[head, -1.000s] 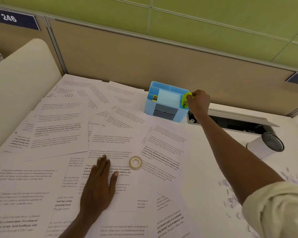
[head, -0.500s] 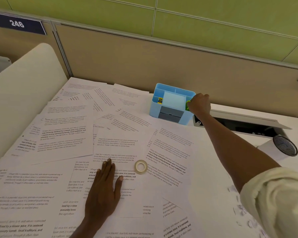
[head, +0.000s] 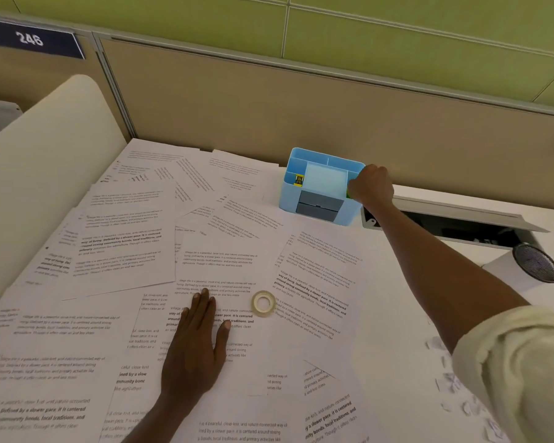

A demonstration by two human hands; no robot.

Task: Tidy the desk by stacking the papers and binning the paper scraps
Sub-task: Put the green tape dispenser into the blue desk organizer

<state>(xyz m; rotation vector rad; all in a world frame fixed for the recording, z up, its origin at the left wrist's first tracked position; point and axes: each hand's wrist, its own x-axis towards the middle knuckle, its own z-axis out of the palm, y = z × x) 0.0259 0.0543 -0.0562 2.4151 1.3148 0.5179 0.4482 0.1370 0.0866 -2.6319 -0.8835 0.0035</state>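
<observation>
Reaching past the tape roll (head: 263, 303), your right hand (head: 370, 184) curls round a small green object (head: 349, 195) at the right-hand compartment of the blue desk organizer (head: 320, 187), which has a yellow item (head: 298, 180) in its left slot. Left of the organizer, printed papers (head: 125, 244) lie scattered over the worktop (head: 403, 314); your left hand (head: 195, 343) presses flat on them, fingers spread. Paper scraps (head: 451, 383) lie well right of it.

Printed white paper sheets (head: 125, 260) overlap across the white counter (head: 394, 314); clear round tape roll (head: 263, 303) on them, blue plastic desk organiser (head: 317, 187) behind, torn white paper scraps (head: 454, 382) right
</observation>
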